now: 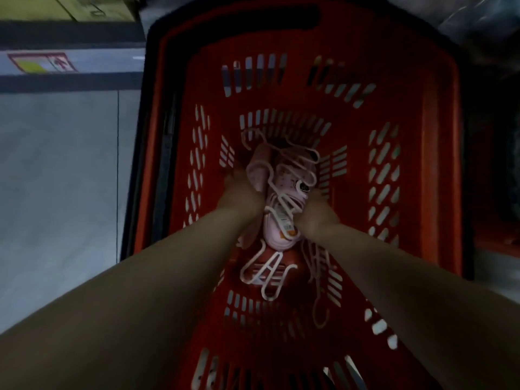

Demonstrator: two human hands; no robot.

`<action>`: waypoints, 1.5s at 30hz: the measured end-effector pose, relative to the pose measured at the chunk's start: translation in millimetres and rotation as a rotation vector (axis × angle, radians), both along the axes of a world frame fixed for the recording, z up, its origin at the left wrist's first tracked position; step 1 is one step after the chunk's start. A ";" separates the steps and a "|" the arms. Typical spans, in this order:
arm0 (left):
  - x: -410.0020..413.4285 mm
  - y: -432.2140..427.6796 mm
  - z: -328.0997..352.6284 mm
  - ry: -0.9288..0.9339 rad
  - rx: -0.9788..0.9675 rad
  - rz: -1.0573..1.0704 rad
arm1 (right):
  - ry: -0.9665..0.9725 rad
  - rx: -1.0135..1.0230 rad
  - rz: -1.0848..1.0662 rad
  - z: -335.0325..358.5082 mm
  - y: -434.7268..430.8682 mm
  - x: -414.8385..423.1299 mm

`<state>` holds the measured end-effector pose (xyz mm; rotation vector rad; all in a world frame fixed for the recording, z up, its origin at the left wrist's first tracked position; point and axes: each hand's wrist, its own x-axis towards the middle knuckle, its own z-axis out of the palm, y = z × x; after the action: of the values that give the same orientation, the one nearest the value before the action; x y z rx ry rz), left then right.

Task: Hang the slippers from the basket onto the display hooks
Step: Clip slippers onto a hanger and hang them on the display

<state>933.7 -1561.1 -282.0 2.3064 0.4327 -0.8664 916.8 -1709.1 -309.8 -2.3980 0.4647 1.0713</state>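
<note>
The pick-up step is in hand: the pale pink slippers (pixel 281 190) lie mid-floor in the red slotted plastic basket (pixel 439 153). At their 4 o'clock the right hand (pixel 318 213) curls its fingers onto them. The left hand (pixel 239 198) presses in at 9 o'clock, but I cannot tell its grip. The next move likely calls for lifting them clear of the loose white plastic hangers (pixel 267 273) at 6 o'clock. No display hooks show, and dim blur hides the fingertips.

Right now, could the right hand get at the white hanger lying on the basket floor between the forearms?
Probably yes: the hanger lies uncovered in the open basket, close to the right hand. That hand holds the pink slippers, though, so it must let go first.
</note>
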 end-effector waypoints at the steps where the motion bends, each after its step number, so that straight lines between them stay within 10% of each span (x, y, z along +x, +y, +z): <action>1: 2.5 1.4 -8.9 -0.014 -0.022 0.026 | 0.016 -0.023 0.033 -8.9 -0.3 -0.1; 10: -20.5 2.2 -15.2 0.137 0.276 -0.364 | 0.021 -0.196 0.297 15.5 -1.5 -4.0; 14: -61.7 -3.1 9.6 0.216 0.175 -0.197 | -0.088 -0.068 0.253 76.6 -10.0 4.1; 24: -114.5 4.6 98.3 -0.268 0.069 -0.468 | -0.278 0.323 -0.173 169.1 -23.2 8.5; 30: -119.7 20.4 125.1 -0.450 0.189 -0.660 | -0.426 0.129 -0.073 175.5 -21.4 6.8; 40: -156.6 20.9 150.0 -0.513 0.128 -0.575 | 0.272 0.053 0.470 198.5 -21.9 -38.9; 45: -162.1 15.2 155.6 -0.403 -0.058 -0.108 | 0.397 0.195 -0.040 202.0 -29.0 -70.7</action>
<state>771.6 -1545.9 -126.5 2.3894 0.1068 -0.4353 846.1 -1738.1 -107.9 -2.0016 0.5105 1.5077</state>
